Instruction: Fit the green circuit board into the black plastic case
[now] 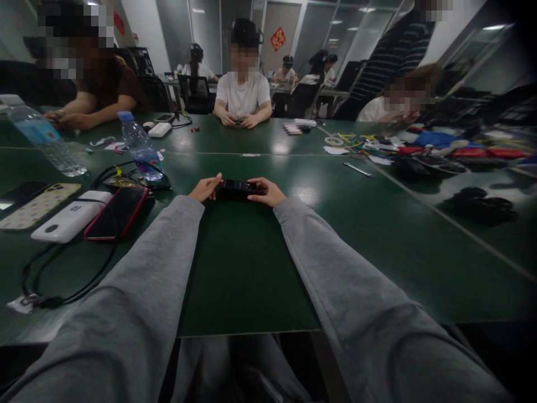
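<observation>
The black device (239, 188) was held between 2 hands; contact with the surface (239, 274) could not be determined. The left hand (205, 189), partly curled, gripped its left end; the right hand (267, 192), similarly curled, gripped its right end. Uneven finger pressure could have tilted or dropped it. Leftward sleeve (145, 268) movement could have dragged the black cable (52, 303).

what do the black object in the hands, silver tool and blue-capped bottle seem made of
Black object: perhaps dark plastic, slightly glossy, too dim to confirm. Silver tool: likely metal, with a bright sheen. Blue-capped bottle: probably clear plastic, glossy and see-through.
</observation>
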Demonstrator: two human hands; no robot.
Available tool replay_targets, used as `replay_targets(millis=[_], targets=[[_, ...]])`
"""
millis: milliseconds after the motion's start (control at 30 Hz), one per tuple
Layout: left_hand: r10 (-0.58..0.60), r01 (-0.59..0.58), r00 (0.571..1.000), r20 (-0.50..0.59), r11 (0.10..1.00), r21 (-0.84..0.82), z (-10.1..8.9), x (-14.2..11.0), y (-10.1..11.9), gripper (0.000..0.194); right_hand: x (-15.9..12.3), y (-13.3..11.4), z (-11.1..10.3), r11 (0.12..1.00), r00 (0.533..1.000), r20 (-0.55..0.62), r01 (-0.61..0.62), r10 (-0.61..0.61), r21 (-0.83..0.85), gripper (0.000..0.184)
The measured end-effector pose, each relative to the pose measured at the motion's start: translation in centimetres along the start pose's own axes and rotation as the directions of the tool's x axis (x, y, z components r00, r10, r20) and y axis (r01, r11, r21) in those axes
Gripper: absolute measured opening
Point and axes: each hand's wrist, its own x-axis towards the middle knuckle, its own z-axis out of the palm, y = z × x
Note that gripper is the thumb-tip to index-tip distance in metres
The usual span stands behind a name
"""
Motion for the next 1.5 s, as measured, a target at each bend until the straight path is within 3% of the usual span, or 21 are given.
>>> replay_targets(millis=[100,200,267,333,433,533,633,800,1200,1333,1500], targets=[[0.024,-0.023,0.996,-0.081,1.000,0.006,0.5,0.1,-0.4,0.050,0.0,0.3,0.2,1.000,1.000,-0.024,-0.018,0.018,-0.025,0.058],[0.054,-0.027,0.989,-0.137,0.981,0.192,0.9,-0.4,-0.3,0.036,-0.2,0.4,0.6,0.995,0.999,-0.047,-0.002,-0.003,-0.103,0.059],[0.133,-0.036,0.972,-0.195,0.901,0.433,1.0,-1.1,0.2,0.029,-0.5,0.3,0.9,0.974,0.996,-0.078,0.022,-0.040,-0.225,0.059],[0.207,-0.047,0.964,-0.167,0.750,0.660,1.1,-1.9,1.1,0.024,-0.8,0.1,1.3,0.922,0.991,-0.085,0.061,-0.101,-0.382,0.058],[0.111,0.036,0.986,-0.125,0.587,0.809,1.1,-2.8,2.1,0.035,-1.1,-0.1,1.7,0.834,0.983,-0.033,0.134,-0.179,-0.535,0.057],[0.018,0.101,0.991,-0.130,0.530,0.842,0.9,-2.9,2.3,0.044,-1.1,-0.1,1.8,0.796,0.979,0.010,0.173,-0.206,-0.579,0.059],[0.005,0.074,0.996,-0.088,0.489,0.869,0.7,-2.6,1.8,0.045,-1.0,-0.1,1.8,0.786,0.978,0.020,0.179,-0.208,-0.592,0.060],[0.024,0.049,0.997,-0.068,0.475,0.879,0.6,-2.4,1.4,0.045,-1.2,-0.6,1.8,0.782,0.980,0.046,0.181,-0.192,-0.596,0.069],[0.024,0.053,0.997,-0.078,0.530,0.846,0.6,-2.5,1.6,0.043,-1.1,-0.5,1.7,0.869,0.980,-0.001,0.176,-0.199,-0.462,0.061],[0.027,0.048,0.997,-0.074,0.537,0.842,0.6,-2.5,1.6,0.042,-1.1,-0.9,1.5,0.879,0.952,-0.174,0.149,-0.251,-0.452,0.064],[0.044,0.036,0.997,-0.070,0.530,0.847,0.6,-2.5,1.5,0.042,-0.5,0.0,0.1,0.876,0.856,-0.440,0.033,-0.273,-0.480,0.062]])
